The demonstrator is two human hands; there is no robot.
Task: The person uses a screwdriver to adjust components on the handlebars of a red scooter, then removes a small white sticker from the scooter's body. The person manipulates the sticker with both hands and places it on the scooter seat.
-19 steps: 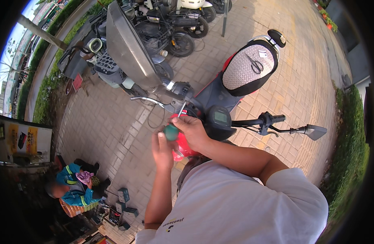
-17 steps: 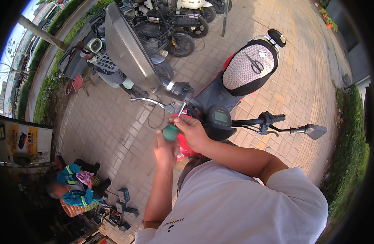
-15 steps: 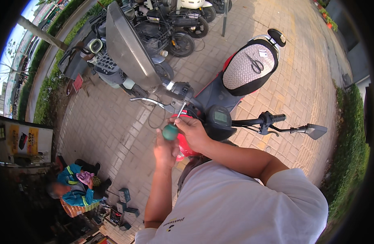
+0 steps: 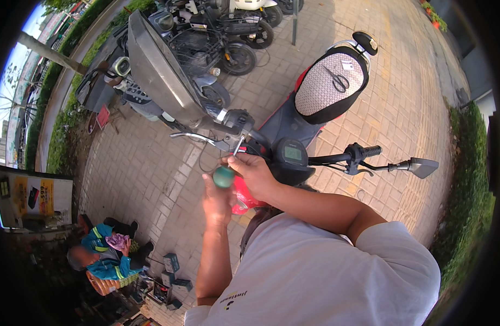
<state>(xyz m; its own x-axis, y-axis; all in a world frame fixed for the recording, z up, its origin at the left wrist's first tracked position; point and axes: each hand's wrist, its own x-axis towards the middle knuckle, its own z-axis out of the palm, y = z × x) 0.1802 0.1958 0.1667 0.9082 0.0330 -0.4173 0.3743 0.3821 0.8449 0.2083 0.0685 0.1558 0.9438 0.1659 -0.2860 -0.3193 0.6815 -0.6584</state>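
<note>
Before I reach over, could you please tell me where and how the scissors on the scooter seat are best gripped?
I'd grip the scissors by the finger loops, bringing the right hand from the near right side. They lie on the patterned scooter seat with the loops toward that side and the blades pointing far left, so this approach should avoid the tips.

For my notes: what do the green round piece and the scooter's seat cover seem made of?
Green round piece: perhaps smooth plastic or painted metal; soft sheen, but blurred. Pale seat cover: probably woven fabric, matte, from its fine repeating pattern.
</note>
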